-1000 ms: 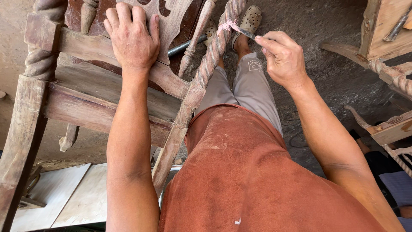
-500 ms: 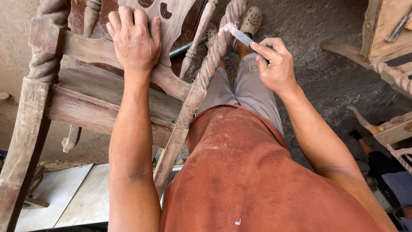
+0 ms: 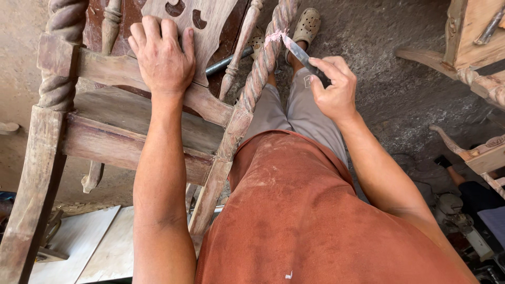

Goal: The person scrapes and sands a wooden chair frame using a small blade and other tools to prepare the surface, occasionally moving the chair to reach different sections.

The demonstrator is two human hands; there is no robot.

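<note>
A bare wooden chair (image 3: 121, 131) with twisted posts and a carved back lies tilted in front of me. My left hand (image 3: 162, 55) rests flat on its carved back rail, fingers spread. My right hand (image 3: 332, 89) grips a flat metal putty knife (image 3: 299, 52). The blade's tip carries pink filler and touches the twisted post (image 3: 263, 58) near its top, where a pink patch shows.
My rust-coloured shirt, grey trousers and a beige clog (image 3: 306, 23) fill the middle over a dusty floor. More carved wooden furniture parts (image 3: 468, 47) stand at the right. Another person's dark-clothed leg (image 3: 476, 194) shows at the lower right. Pale boards (image 3: 79, 247) lie at the lower left.
My right hand has drawn back down the post and turned, so the blade now shows clearly against the twisted post. My left hand has stayed on the back rail.
</note>
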